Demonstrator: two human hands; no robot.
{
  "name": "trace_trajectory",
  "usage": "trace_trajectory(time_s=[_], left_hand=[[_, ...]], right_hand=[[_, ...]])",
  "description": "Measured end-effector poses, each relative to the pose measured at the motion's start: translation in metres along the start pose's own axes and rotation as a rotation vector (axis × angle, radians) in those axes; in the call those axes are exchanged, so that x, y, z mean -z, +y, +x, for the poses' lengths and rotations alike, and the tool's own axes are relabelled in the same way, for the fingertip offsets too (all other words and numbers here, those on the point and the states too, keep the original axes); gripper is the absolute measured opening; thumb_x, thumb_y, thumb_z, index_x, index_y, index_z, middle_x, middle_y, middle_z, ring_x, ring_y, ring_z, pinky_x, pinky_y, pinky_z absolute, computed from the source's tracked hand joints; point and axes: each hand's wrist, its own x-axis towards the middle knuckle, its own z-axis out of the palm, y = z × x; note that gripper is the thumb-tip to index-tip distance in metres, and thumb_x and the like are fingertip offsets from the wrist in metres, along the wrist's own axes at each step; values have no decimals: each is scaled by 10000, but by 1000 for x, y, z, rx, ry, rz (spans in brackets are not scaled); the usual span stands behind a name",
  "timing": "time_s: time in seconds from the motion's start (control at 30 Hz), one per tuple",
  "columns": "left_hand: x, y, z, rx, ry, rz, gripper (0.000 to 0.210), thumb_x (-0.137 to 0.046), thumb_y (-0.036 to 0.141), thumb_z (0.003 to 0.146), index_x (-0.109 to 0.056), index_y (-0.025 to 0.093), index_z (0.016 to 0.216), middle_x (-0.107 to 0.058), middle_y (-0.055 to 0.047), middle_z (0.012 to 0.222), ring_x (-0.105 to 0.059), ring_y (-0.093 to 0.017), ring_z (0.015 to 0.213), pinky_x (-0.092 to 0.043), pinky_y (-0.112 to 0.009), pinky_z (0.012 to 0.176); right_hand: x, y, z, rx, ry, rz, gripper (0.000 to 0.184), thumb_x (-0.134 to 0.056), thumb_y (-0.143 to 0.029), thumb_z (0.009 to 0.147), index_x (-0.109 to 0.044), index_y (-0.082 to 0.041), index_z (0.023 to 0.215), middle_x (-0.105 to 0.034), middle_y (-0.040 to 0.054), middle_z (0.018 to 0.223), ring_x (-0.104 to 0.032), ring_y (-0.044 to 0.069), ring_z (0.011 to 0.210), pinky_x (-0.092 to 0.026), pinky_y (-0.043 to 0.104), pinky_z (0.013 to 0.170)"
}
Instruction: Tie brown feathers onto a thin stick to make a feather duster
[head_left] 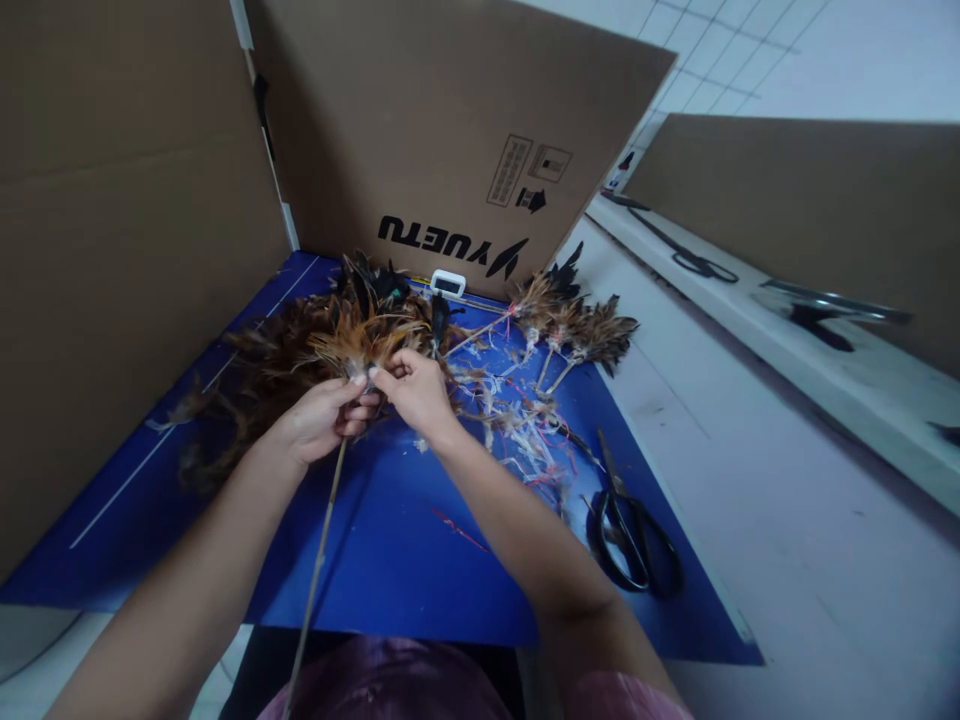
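A feather duster [367,335] with brown and black feathers is between my hands, its thin stick [321,560] slanting down toward my lap. My left hand [330,412] is closed around the base of the feathers, where they meet the stick. Against the same spot, the thumb and forefinger of my right hand [416,392] are pinched together; what lies between them is too small to make out. A heap of loose brown feathers [262,370] spreads behind and left of my left hand.
Finished-looking feather bundles on sticks [592,335] lie at the back right. Plastic and red string scraps [532,440] litter the blue mat [405,560]. Black-handled scissors [630,540] rest at the right. Cardboard walls [450,120] stand behind and left, with a small white device [448,284] at their foot.
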Motion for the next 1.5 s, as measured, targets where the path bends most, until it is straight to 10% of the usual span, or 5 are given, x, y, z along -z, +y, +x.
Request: trace_trajectory(time_s=[0.4,0.6,0.93,1.27,1.5], left_hand=[[6,9,1,-5,66,-26,187,-550,122,889,-469,139,721,-454,4,628,-373,-43,428,-250,-101,330],[8,14,0,-8,96,-49,198,-524,121,902,-483,135,709,-434,8,630,-365,-46,432,-265,-100,326],[6,14,-2,-21,93,-43,216,-489,114,915,-484,125,699,-453,-8,637,-384,-47,435,-267,-102,327],[7,10,0,-5,75,-58,192,-524,121,900,-490,131,712,-445,2,620,-375,-47,423,-262,-100,319],[6,6,1,-7,26,-35,176,-589,145,871,-489,131,727,-459,1,635,-357,-38,424,-245,-99,329]], right_hand=[[73,49,-18,225,-510,-708,343,-502,8,786,-703,-180,992,-660,74,1000,-618,182,913,-445,295,823],[67,59,-23,158,-383,-865,322,-506,-73,839,-636,-174,1116,-621,120,1109,-603,232,994,-448,323,834],[83,67,-1,112,-260,-554,87,-555,-162,832,-636,-166,803,-631,44,884,-580,158,875,-434,292,841],[101,39,6,-292,-99,580,244,-689,-341,673,-511,-215,782,-649,-14,663,-618,159,646,-489,289,630],[99,-3,-2,11,-246,367,286,-748,-287,720,-632,-197,966,-667,-15,832,-587,100,677,-484,254,674]])
